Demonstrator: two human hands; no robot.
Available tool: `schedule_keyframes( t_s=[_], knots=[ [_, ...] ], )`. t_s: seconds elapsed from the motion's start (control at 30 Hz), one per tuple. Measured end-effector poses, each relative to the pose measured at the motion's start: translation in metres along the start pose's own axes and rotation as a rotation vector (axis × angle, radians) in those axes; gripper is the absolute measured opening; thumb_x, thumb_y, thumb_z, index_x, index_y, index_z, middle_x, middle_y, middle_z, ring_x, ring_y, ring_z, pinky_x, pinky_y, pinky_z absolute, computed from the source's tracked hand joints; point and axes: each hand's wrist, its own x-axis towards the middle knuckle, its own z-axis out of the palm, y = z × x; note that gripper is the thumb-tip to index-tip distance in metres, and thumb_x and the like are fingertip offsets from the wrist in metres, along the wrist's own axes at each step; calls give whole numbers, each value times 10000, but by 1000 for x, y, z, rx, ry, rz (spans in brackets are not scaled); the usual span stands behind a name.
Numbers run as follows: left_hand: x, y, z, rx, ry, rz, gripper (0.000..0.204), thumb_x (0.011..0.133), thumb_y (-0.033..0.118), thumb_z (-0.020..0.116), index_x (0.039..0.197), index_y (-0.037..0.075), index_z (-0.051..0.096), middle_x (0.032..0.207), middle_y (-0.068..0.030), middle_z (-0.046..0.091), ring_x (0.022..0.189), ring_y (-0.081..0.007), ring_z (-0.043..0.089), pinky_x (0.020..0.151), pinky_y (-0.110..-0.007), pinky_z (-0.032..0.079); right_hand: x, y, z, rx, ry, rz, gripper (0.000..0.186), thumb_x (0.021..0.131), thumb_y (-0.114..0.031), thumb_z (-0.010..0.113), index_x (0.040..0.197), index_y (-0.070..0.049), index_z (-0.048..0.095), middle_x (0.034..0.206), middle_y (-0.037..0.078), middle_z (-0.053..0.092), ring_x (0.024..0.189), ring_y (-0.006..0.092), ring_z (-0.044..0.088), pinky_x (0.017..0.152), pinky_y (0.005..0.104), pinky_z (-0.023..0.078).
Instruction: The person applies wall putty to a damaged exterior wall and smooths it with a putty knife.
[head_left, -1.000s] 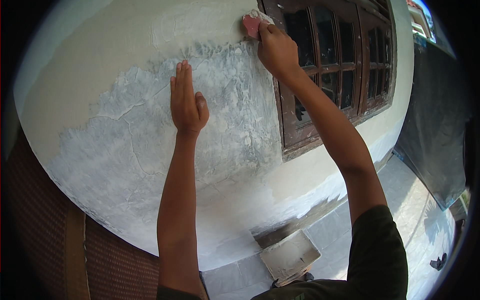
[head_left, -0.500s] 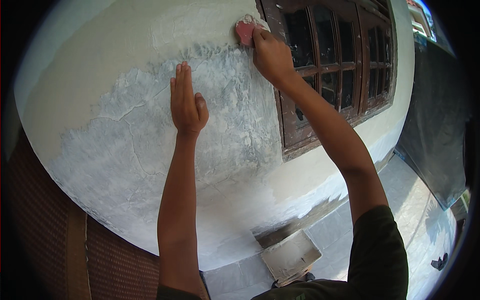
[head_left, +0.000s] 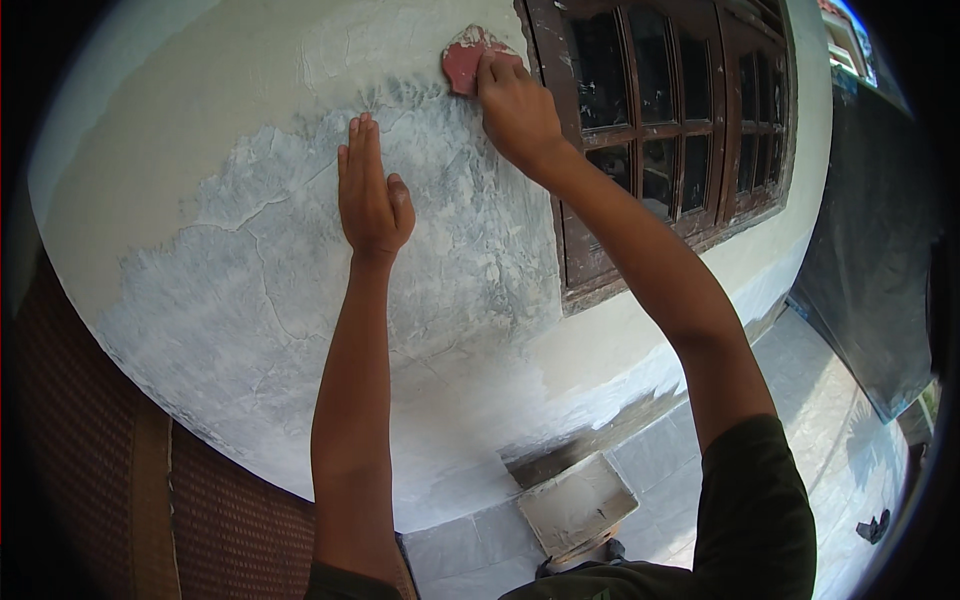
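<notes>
My left hand (head_left: 372,200) lies against the patchy grey-white plastered wall (head_left: 270,300), fingers straight up and close together, thumb alongside, holding nothing. Higher and to the right, my right hand (head_left: 520,125) grips a flat red scraper (head_left: 462,62) smeared with pale putty, against the cream part of the wall just left of the window frame. Under the scraper runs the ragged border between cream plaster and the mottled grey patch, with cracks below it.
A dark wooden multi-pane window (head_left: 660,125) fills the upper right. A putty-coated rectangular tray (head_left: 580,500) sits low on the tiled floor (head_left: 650,490). A black sheet (head_left: 860,240) hangs at the right; brown woven panels (head_left: 90,420) stand at lower left, and a dark object lies at far right.
My right hand and the red scraper have moved left along the wall, away from the window frame. My left hand stays flat in nearly the same spot, appearing slightly higher.
</notes>
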Motion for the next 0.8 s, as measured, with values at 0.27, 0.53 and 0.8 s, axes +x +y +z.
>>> schedule_keyframes(
  t_s=[0.27,0.53,0.8],
  knots=[
    [-5,-3,-9,1,-25,-8,588,912,189,323,1444,-59,352,1483,-208,418,1410,-378,347,1151,-521,240,-110,-67,-77,653,-250,237,230,798,2,601,1017,69,617,874,174,608,780,309,635,640,404,525],
    [-97,70,-36,-264,-71,-409,597,906,126,383,1470,-51,299,1511,-240,356,1417,-396,318,1172,-473,227,-240,-59,-118,1525,-620,1191,223,972,-201,594,1008,-2,688,822,33,683,697,87,596,611,269,482],
    [-274,199,-102,-320,-294,-751,589,1003,295,337,1480,-46,286,1521,-234,341,1424,-377,310,1166,-451,238,-368,-82,-174,1617,-871,1598,267,955,-199,624,1103,19,667,967,95,698,834,133,659,699,277,532]
  ],
)
